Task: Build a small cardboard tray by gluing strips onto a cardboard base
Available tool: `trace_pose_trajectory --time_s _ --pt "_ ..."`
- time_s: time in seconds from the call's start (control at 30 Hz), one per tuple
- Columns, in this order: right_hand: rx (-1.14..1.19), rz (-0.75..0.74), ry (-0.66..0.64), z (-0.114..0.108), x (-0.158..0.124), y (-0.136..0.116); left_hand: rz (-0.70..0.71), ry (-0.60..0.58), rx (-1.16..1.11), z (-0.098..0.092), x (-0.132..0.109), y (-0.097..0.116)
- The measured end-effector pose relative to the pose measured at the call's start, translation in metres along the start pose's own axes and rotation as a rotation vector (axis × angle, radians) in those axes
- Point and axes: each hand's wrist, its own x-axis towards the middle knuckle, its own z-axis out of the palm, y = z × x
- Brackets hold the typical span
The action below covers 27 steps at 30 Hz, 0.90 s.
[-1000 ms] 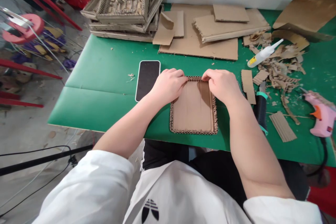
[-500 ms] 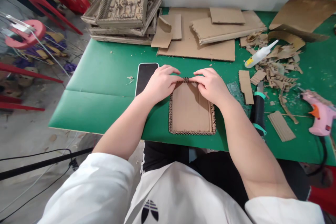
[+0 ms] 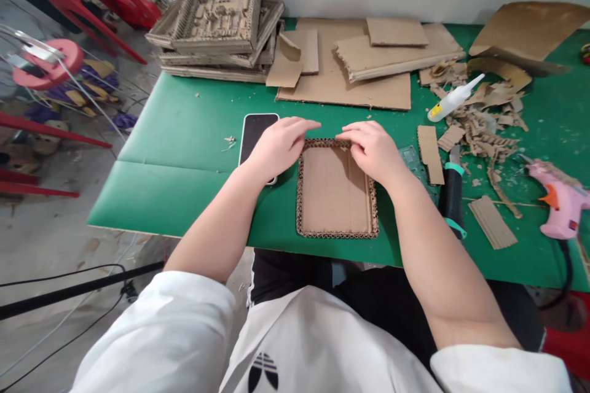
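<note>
A small cardboard tray [image 3: 336, 193] with a corrugated rim lies on the green table [image 3: 184, 135] in front of me. My left hand [image 3: 276, 146] hovers at the tray's far left corner, fingers stretched out and together, partly over a black phone [image 3: 256, 134]. My right hand [image 3: 373, 148] rests on the tray's far right edge, fingers extended flat. Neither hand holds anything.
Stacked cardboard trays [image 3: 216, 18] stand at the back left, flat cardboard sheets [image 3: 354, 61] behind. A glue bottle [image 3: 454, 98], cardboard scraps [image 3: 483, 129], a black utility knife [image 3: 452, 193] and a pink glue gun [image 3: 560, 199] lie to the right. Red furniture stands on the floor left.
Both hands were pressing the tray's far rim with curled fingers; now the fingers are stretched out and the hands have lifted slightly apart.
</note>
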Motion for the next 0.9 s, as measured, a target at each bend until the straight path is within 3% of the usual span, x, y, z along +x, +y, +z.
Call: trace_pose_trajectory --time_s 0.1,0.2,0.4,0.6,0.9 --pt "0.053 0.045 0.139 -0.006 -0.002 0.005 -0.066 0.118 -0.029 -0.007 -0.002 -0.003" --pt "0.052 0.093 0.196 -0.011 -0.002 0.010 -0.062 0.101 -0.012 -0.007 -0.003 -0.005" --pt "0.040 0.065 0.111 -0.011 -0.003 0.011 0.046 -0.066 0.033 0.005 -0.001 -0.003" --pt "0.034 0.035 -0.004 -0.004 -0.001 0.005 0.054 -0.101 0.048 0.012 -0.001 -0.005" --pt "0.057 0.116 -0.084 0.000 -0.001 0.002 0.032 -0.129 0.026 0.010 0.002 0.001"
